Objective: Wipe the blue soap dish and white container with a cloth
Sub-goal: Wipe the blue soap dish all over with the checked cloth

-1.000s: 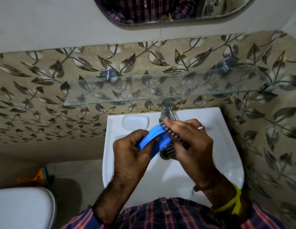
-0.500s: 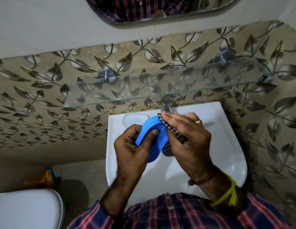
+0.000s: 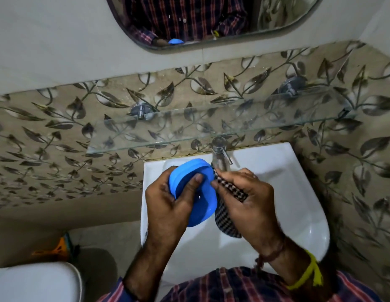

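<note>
Above the white sink (image 3: 298,214), my left hand (image 3: 168,205) grips the blue soap dish (image 3: 202,205), thumb across its underside, the dish tilted on edge. My right hand (image 3: 250,205) holds a black-and-white checked cloth (image 3: 224,216) pressed against the dish's right rim; the cloth's loose end hangs down below the dish. No white container is in view.
A chrome tap (image 3: 220,155) stands at the back of the sink just beyond the dish. A glass shelf (image 3: 189,129) juts from the leaf-patterned tiled wall above it. A mirror (image 3: 189,20) hangs higher up. A white toilet (image 3: 35,282) sits at lower left.
My left hand has turned the dish so more of its underside faces me and raised it toward the tap. The right hand's cloth has shifted along the dish's right rim.
</note>
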Tool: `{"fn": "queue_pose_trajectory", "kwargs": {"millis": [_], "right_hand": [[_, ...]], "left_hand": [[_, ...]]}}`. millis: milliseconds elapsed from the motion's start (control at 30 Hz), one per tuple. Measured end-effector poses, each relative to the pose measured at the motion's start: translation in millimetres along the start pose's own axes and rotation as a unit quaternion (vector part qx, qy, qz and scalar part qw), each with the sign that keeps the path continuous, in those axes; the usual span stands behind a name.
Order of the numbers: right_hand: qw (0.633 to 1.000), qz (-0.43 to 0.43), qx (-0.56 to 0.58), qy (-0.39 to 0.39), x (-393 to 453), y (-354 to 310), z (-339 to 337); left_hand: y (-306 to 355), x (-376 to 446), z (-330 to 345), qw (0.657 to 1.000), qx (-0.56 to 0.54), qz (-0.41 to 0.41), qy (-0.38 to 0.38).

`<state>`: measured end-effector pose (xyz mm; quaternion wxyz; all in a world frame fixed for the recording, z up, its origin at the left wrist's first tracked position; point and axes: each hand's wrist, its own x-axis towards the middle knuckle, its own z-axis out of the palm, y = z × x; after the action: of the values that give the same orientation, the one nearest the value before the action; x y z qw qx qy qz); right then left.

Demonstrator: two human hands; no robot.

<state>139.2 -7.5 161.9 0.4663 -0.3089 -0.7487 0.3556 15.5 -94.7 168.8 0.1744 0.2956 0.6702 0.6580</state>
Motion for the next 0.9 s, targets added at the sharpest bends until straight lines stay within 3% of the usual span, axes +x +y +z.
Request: {"fn": "queue_pose_trajectory", "kwargs": {"millis": [100, 233, 400, 500, 600, 667, 767, 900], "right_hand": [[0.998, 0.054, 0.035, 0.005, 2.9, 0.2, 5.2], [0.999, 0.049, 0.014, -0.002, -1.1, 1.5, 12.2], [0.996, 0.062, 0.016, -0.062, -12.1, 22.7, 1.2], [0.966, 0.189, 0.169, -0.04, -6.4, 34.4, -18.1], [0.867, 0.36, 0.344, 0.018, 7.0, 45.2, -40.7], [0.835, 0.42, 0.353, 0.033, 11.7, 48.3, -43.0], [0.826, 0.445, 0.345, 0.015, 8.5, 41.8, -29.1], [0.858, 0.41, 0.307, -0.033, -0.3, 31.3, -6.8]], "left_hand": [[-2.5, 6.2, 4.9, 0.999, -0.036, -0.029, -0.002], [-11.0, 8.1, 10.3, 0.997, -0.05, 0.005, 0.055], [-19.8, 16.5, 13.3, 0.977, -0.13, -0.134, 0.105], [-24.8, 25.4, 5.5, 0.933, -0.228, -0.263, 0.09], [-26.0, 25.9, -5.5, 0.862, -0.358, -0.358, 0.026], [-29.8, 22.7, -6.9, 0.814, -0.433, -0.388, 0.007], [-35.6, 15.2, 0.2, 0.769, -0.497, -0.401, -0.015], [-40.7, 7.8, 9.8, 0.795, -0.465, -0.387, -0.053]]}}
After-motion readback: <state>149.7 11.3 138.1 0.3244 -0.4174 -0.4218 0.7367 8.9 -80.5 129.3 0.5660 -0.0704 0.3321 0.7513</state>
